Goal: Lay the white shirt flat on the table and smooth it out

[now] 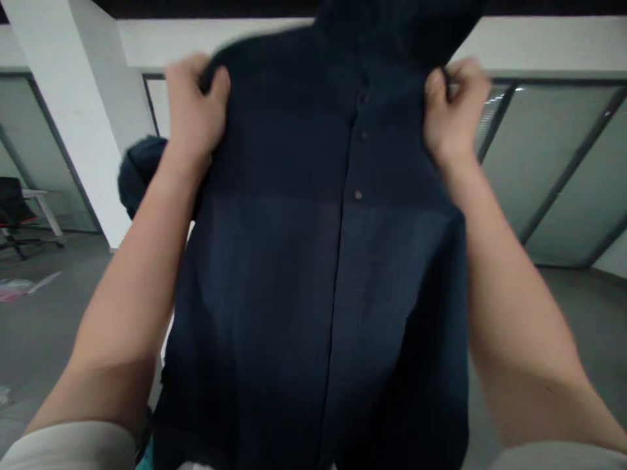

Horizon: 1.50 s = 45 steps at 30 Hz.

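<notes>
A dark navy jacket (pixel 279 261) hangs spread out in front of me and fills the middle of the view. Small buttons run down its front placket, and a wide, hood-like part rises at the top, cut off by the upper edge. My left hand (pixel 198 108) grips the jacket near one shoulder, thumb towards me. At the other shoulder my right hand (pixel 455 108) pinches the cloth in the same way. Part of a bunched sleeve sticks out behind my left forearm. The jacket's lower end runs out of view.
A white pillar (pixel 73 111) stands at the left, with glass partitions (pixel 563 163) on both sides. Far left are a black office chair (pixel 14 209) and a white desk (pixel 46 202). Plastic wrapping (pixel 19 287) lies on the grey floor. Something white and teal shows behind the jacket's lower left.
</notes>
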Each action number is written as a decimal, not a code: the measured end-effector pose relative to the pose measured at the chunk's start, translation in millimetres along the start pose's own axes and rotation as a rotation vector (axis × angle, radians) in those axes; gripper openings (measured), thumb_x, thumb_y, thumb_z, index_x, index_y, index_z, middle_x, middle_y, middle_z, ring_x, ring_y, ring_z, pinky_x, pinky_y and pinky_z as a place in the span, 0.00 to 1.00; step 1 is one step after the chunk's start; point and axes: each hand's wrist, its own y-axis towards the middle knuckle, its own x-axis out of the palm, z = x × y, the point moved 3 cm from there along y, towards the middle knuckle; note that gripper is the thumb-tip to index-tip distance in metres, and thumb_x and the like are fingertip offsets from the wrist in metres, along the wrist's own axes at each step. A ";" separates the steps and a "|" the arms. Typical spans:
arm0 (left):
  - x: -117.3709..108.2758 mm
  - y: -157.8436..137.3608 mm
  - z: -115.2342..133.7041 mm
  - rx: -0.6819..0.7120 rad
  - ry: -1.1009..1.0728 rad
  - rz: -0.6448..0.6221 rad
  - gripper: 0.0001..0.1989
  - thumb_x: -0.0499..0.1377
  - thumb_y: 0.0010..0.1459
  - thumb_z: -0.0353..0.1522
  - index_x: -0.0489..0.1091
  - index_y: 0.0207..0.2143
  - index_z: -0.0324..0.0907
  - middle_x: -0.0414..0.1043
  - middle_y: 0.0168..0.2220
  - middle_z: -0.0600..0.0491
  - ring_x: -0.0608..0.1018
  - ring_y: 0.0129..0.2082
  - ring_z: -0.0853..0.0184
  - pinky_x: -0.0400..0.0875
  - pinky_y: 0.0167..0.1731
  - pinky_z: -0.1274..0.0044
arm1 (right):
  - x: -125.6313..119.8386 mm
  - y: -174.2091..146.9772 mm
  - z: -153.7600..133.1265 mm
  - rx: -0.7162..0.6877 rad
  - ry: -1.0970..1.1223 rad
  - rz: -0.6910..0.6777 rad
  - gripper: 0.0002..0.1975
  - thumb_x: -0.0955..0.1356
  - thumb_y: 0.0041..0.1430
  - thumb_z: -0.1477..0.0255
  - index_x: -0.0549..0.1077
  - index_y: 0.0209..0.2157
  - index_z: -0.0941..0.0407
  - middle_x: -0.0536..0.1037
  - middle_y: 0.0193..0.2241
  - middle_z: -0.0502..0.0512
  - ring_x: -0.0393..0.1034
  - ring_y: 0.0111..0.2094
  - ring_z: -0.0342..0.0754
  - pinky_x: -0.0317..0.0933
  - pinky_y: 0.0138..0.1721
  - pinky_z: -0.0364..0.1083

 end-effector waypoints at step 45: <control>226.3 -351.8 -268.1 -0.351 0.673 -0.837 0.14 0.50 0.69 0.36 0.71 0.48 0.41 0.73 0.50 0.43 0.72 0.52 0.54 0.56 0.53 0.63 | 268.8 -334.0 210.2 0.839 -0.762 -0.715 0.23 0.47 0.74 0.62 0.60 0.58 0.55 0.74 0.50 0.66 0.71 0.49 0.56 0.60 0.45 0.51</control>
